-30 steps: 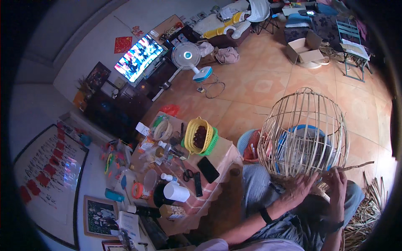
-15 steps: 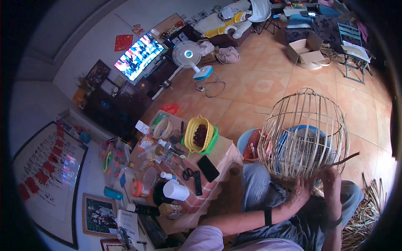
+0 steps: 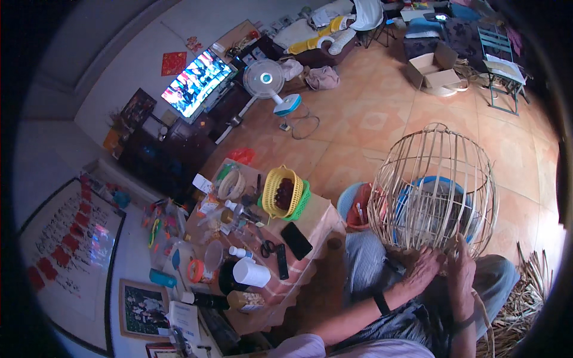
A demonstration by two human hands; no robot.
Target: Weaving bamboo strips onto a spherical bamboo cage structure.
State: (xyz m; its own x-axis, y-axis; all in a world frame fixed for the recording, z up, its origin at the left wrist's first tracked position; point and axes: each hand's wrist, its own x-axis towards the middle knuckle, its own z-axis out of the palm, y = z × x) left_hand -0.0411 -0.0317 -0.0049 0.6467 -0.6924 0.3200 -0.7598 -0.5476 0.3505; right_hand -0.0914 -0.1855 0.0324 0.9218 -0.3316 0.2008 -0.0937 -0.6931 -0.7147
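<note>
An open-ribbed basket [image 3: 427,200] of pale bamboo-like strips leans against my lap, its near edge at my hands. My left hand [image 3: 424,267] is closed on that near edge, fingers bent over the strips. Beside it, my right hand [image 3: 461,268] pinches at the same edge, with the fingertips partly hidden. A thin strip [image 3: 489,322] runs down past my right wrist; its upper end is lost behind the hand. Through the ribs shows a blue basin [image 3: 401,206] on the floor beyond.
Loose strips [image 3: 525,304] lie in a heap at my right. The table [image 3: 325,218] at my left bears a yellow basket [image 3: 277,179], a phone [image 3: 296,240], scissors [image 3: 268,247] and several bottles. Farther off stand a fan [image 3: 264,79], a cardboard box [image 3: 433,70] and a folding chair [image 3: 501,65].
The strip that stuck out to the right above my right hand now hangs down past the wrist. My right hand has shifted slightly left and its grip has turned.
</note>
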